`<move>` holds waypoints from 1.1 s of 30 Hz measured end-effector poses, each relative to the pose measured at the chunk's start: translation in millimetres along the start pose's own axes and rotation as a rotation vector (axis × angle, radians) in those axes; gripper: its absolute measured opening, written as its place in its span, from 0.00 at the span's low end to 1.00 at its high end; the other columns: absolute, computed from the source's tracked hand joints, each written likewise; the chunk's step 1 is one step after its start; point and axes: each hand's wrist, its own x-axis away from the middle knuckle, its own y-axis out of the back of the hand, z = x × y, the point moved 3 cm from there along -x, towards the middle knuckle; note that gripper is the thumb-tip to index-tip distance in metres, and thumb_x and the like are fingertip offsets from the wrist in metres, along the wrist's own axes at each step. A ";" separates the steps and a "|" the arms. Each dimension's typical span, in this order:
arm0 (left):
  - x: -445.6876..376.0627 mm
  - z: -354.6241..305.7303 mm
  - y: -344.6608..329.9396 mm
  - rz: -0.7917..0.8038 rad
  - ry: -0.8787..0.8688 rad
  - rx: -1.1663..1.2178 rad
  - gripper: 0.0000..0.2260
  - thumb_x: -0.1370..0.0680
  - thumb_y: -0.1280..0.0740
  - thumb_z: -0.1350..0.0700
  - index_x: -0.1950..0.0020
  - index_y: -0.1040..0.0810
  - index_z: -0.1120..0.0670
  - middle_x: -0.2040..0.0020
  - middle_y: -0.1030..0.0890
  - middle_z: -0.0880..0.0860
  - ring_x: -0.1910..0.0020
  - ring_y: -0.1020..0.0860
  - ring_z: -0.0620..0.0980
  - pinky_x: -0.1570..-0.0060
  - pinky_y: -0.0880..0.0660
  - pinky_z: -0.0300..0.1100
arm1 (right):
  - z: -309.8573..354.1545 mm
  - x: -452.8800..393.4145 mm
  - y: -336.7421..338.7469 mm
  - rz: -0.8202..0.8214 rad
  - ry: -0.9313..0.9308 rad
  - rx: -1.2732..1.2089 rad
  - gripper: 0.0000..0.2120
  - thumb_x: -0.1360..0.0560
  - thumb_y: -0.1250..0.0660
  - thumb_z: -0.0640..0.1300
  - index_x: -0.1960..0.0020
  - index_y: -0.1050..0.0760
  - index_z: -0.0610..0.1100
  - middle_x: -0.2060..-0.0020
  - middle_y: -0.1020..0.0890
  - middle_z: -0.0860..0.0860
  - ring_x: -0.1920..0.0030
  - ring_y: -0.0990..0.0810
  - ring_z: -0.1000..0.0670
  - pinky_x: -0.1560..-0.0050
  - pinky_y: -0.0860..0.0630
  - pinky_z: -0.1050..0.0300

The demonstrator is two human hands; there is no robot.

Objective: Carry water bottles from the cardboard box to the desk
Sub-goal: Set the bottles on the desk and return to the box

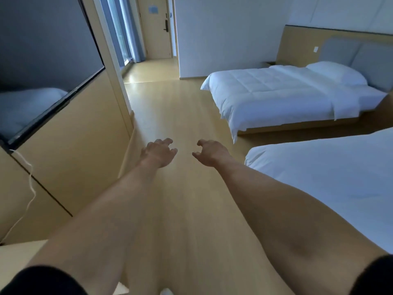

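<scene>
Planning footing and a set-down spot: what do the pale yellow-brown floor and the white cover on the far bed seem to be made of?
The pale yellow-brown floor looks like wood-grain laminate or vinyl with a smooth, semi-gloss finish: faint lengthwise grain and window glare. The white cover on the far bed looks like soft quilted fabric, matte: stitched squares and draping folds. Both are judged by look only.

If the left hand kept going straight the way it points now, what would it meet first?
The way looks free. The left hand, empty with loosely curled fingers, points along the bare wooden floor toward the far door. No box or bottle shows in that line; depth is hard to judge.
</scene>
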 end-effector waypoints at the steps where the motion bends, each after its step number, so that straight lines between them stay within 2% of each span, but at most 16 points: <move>1: -13.1 -6.8 -4.5 0.008 -0.024 -0.008 0.23 0.17 0.45 0.42 0.22 0.37 0.45 0.25 0.32 0.56 0.30 0.31 0.61 0.31 0.32 0.54 | -7.8 -9.5 0.0 0.001 -0.022 0.001 0.25 0.20 0.39 0.59 0.26 0.34 0.51 0.31 0.26 0.48 0.31 0.28 0.45 0.35 0.28 0.48; 5: -74.3 -17.7 -9.7 0.007 -0.077 -0.043 0.23 0.17 0.46 0.42 0.21 0.39 0.45 0.25 0.33 0.56 0.29 0.32 0.61 0.33 0.33 0.55 | -25.1 -59.2 1.4 0.014 -0.090 0.045 0.27 0.21 0.40 0.61 0.24 0.37 0.53 0.30 0.27 0.48 0.30 0.30 0.45 0.34 0.28 0.47; 10: -166.3 1.4 -4.9 0.034 -0.125 0.035 0.23 0.17 0.46 0.43 0.21 0.39 0.44 0.22 0.36 0.52 0.27 0.34 0.60 0.31 0.35 0.54 | -23.4 -134.4 4.3 0.067 -0.151 0.108 0.30 0.21 0.41 0.62 0.22 0.42 0.55 0.26 0.33 0.48 0.27 0.33 0.44 0.32 0.30 0.46; 19: -303.8 22.7 3.1 0.081 -0.150 0.055 0.23 0.17 0.45 0.43 0.21 0.38 0.44 0.22 0.35 0.52 0.27 0.34 0.59 0.30 0.35 0.53 | -13.8 -255.4 11.5 0.098 -0.224 0.098 0.30 0.20 0.41 0.61 0.22 0.42 0.55 0.24 0.36 0.48 0.27 0.33 0.44 0.31 0.31 0.45; 28: -417.7 17.5 -1.8 0.091 -0.163 0.065 0.24 0.17 0.44 0.43 0.21 0.38 0.44 0.22 0.36 0.52 0.25 0.36 0.58 0.29 0.38 0.53 | -18.7 -384.1 7.2 0.117 -0.207 0.120 0.30 0.20 0.41 0.62 0.21 0.43 0.55 0.25 0.34 0.46 0.27 0.33 0.43 0.30 0.32 0.47; 33: -507.6 18.8 -7.5 0.093 -0.119 0.043 0.23 0.17 0.44 0.43 0.22 0.37 0.44 0.22 0.35 0.50 0.25 0.36 0.58 0.29 0.38 0.53 | -29.3 -486.1 -7.2 0.161 -0.152 0.077 0.30 0.19 0.42 0.61 0.21 0.46 0.56 0.24 0.36 0.47 0.26 0.34 0.43 0.30 0.32 0.46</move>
